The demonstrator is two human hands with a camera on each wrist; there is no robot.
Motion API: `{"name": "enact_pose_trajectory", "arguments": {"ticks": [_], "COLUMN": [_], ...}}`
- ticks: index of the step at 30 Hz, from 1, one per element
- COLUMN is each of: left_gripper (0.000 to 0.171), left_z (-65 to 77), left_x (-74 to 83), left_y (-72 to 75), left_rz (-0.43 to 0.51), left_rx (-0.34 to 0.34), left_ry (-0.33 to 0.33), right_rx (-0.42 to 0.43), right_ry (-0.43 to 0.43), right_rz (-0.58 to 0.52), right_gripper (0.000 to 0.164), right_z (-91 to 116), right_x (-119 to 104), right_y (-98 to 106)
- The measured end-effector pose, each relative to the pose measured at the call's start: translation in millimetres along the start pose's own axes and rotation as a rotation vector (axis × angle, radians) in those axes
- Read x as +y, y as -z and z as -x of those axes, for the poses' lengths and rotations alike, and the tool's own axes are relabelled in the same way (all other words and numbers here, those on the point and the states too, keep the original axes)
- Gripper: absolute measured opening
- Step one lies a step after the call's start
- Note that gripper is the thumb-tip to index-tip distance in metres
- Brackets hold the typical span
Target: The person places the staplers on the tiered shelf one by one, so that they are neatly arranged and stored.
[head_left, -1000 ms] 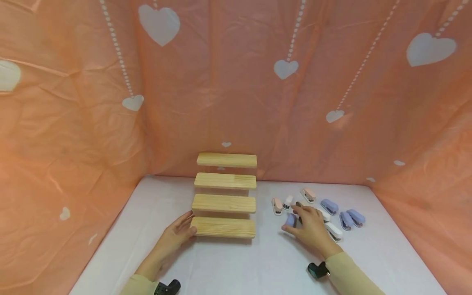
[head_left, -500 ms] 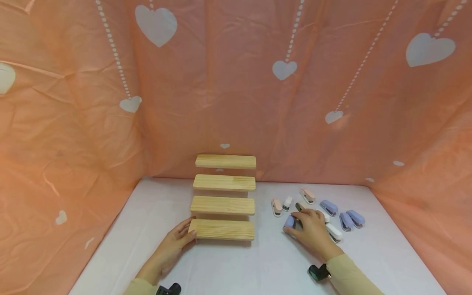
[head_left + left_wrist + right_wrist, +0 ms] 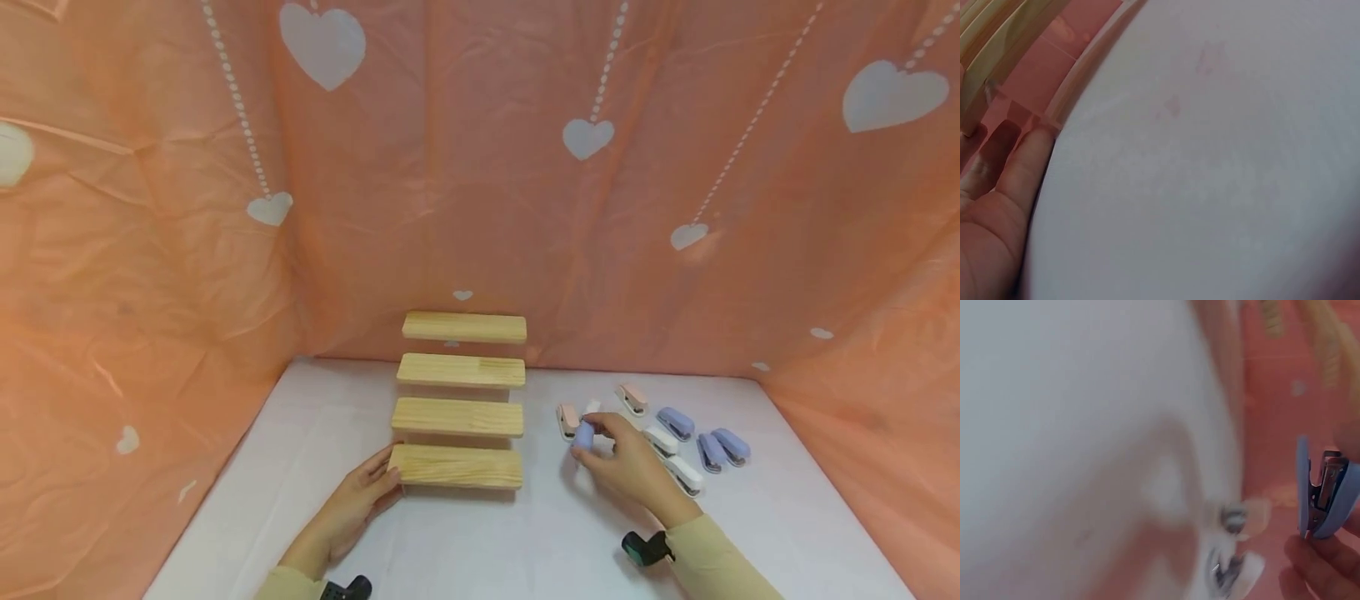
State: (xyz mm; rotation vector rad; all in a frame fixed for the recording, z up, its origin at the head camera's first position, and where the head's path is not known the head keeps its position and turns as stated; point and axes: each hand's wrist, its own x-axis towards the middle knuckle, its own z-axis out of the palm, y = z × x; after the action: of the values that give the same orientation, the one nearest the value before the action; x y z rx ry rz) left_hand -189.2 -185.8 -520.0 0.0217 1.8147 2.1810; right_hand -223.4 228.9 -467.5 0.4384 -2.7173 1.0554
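Stapler at fingertips of right grip

A small lavender stapler is pinched in the right hand. The left hand grips the left end of a four-board wooden rack.

The left forearm slants up and inward to the left hand, its thumb held apart from extended, slightly bent fingers, while the right forearm angles inward to the right hand, whose thumb and curled fingers face each other in a pinch.
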Motion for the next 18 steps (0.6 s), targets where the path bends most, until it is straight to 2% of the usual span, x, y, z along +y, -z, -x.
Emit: {"name": "enact_pose_trajectory", "arguments": {"ticks": [4,8,12,18], "left_gripper": [0.071,0.071,0.07,0.069], "left_z": [1.1,1.6,1.5,2.2], "left_x": [-1.8,-0.7,0.2,-1.7], "left_y": [1.5,1.4,0.4,0.0], "left_rz": [0.006,0.005,0.01,0.014], "left_rx": [-0.022,-0.012,-0.009,-0.007], "left_ry": [-0.007,-0.021,-0.028,-0.039], "right_rx": [-0.008,-0.018,-0.004,0.057], "right_ry": [-0.014,-0.019,-0.02,0.121], "right_rz": [-0.174,-0.333,-0.401,-0.491], "right_gripper": [0.061,0.064,0.063,0.05], "right_z": [-12,-30,-47,-74], "right_x": [-11,-24,-42,-82], "right_y": [1,4,8,3]}}
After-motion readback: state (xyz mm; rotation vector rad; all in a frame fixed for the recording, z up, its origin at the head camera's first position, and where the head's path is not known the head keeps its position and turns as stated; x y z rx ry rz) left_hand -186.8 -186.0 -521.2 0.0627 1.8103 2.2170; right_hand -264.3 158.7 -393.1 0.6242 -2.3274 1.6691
